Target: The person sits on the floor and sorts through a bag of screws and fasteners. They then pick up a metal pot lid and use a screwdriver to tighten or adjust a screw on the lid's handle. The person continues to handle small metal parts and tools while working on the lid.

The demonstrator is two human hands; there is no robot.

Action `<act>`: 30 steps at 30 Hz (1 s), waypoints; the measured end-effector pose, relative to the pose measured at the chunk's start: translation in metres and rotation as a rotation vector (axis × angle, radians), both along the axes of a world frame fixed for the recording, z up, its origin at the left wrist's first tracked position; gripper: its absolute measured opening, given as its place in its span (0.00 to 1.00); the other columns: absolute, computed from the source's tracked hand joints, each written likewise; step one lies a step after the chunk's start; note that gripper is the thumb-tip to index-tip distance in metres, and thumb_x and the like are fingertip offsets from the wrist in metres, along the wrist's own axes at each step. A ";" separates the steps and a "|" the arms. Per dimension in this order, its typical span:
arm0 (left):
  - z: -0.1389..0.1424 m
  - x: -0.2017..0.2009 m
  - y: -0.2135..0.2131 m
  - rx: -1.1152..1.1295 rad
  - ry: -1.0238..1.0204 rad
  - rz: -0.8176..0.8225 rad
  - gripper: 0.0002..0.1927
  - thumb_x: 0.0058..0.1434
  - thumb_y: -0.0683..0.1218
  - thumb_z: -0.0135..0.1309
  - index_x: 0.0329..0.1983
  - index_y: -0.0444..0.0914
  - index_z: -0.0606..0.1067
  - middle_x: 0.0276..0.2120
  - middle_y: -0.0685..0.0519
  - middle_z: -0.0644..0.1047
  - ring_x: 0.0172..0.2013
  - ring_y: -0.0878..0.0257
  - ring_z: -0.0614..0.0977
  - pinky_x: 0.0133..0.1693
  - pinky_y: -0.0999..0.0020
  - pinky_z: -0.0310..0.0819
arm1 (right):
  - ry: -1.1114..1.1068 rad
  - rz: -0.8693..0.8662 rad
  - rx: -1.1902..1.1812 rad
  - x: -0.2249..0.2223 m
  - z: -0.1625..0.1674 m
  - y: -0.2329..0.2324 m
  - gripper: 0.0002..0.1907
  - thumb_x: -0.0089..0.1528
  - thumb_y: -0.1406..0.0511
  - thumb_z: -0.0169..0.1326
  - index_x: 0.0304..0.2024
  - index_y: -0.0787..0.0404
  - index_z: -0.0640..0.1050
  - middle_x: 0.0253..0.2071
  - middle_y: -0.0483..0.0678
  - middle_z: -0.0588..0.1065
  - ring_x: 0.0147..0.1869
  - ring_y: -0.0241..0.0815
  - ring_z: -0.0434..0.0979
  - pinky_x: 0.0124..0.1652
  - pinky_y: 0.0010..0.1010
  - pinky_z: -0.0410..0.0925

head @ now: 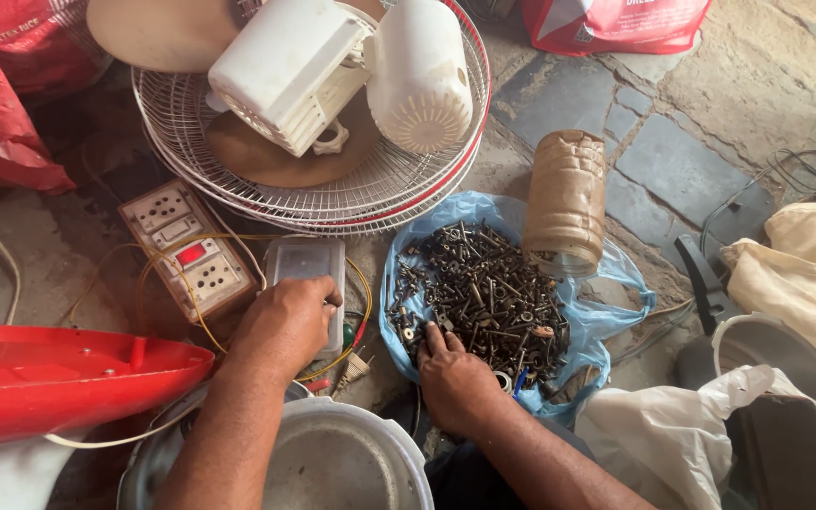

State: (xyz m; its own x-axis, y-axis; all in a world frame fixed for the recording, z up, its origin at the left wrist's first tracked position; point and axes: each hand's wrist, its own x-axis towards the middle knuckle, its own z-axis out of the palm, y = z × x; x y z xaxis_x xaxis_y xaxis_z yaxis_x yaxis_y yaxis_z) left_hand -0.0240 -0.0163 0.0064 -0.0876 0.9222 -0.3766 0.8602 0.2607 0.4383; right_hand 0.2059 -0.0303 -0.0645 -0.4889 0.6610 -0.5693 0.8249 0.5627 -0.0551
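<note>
My left hand (285,323) rests on a small clear plastic box (308,267) on the ground, gripping its near end. My right hand (455,378) reaches into a pile of dark screws and bolts (484,293) spread on a blue plastic bag (606,316), its fingers pressed into the near edge of the pile. I cannot tell whether the fingers hold a screw. A brown plastic jar (567,200) lies tipped at the pile's far side.
A wooden switchboard with sockets and yellow wires (189,250) lies left of the box. Fan grilles (370,184) and white motor housings (417,76) sit behind. A red fan blade (59,373), a metal pot (332,463), red bags and white cloths surround me.
</note>
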 end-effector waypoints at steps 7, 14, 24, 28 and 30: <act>-0.003 0.000 0.000 0.021 -0.013 -0.004 0.08 0.64 0.49 0.56 0.44 0.45 0.81 0.38 0.45 0.83 0.42 0.49 0.85 0.45 0.53 0.79 | -0.022 0.003 -0.031 -0.002 0.001 0.001 0.36 0.58 0.70 0.48 0.68 0.77 0.58 0.75 0.73 0.46 0.76 0.67 0.54 0.62 0.44 0.67; 0.005 0.002 0.001 -0.036 -0.019 0.033 0.09 0.65 0.48 0.54 0.46 0.46 0.80 0.40 0.46 0.83 0.43 0.49 0.85 0.46 0.53 0.80 | -0.029 -0.001 -0.048 -0.003 0.002 0.003 0.36 0.59 0.70 0.48 0.69 0.76 0.57 0.75 0.73 0.44 0.77 0.67 0.52 0.64 0.44 0.64; 0.005 0.004 0.002 -0.083 -0.006 0.036 0.10 0.66 0.47 0.52 0.48 0.47 0.80 0.41 0.46 0.83 0.44 0.51 0.86 0.48 0.54 0.80 | 0.060 -0.030 -0.010 0.000 -0.002 0.004 0.28 0.59 0.75 0.48 0.63 0.74 0.66 0.74 0.71 0.50 0.72 0.62 0.63 0.61 0.41 0.68; 0.002 0.002 0.000 -0.037 -0.006 0.018 0.10 0.65 0.47 0.53 0.47 0.46 0.80 0.41 0.45 0.83 0.44 0.49 0.86 0.47 0.53 0.80 | 0.052 0.005 -0.050 0.006 0.001 0.015 0.23 0.62 0.75 0.47 0.60 0.68 0.71 0.74 0.68 0.52 0.69 0.61 0.66 0.57 0.40 0.71; 0.001 0.000 -0.001 0.026 -0.006 0.000 0.09 0.65 0.47 0.53 0.46 0.45 0.81 0.41 0.44 0.83 0.44 0.48 0.85 0.47 0.53 0.80 | 0.073 0.077 -0.056 0.013 0.006 0.021 0.23 0.62 0.75 0.48 0.61 0.67 0.71 0.73 0.67 0.54 0.67 0.60 0.68 0.56 0.40 0.71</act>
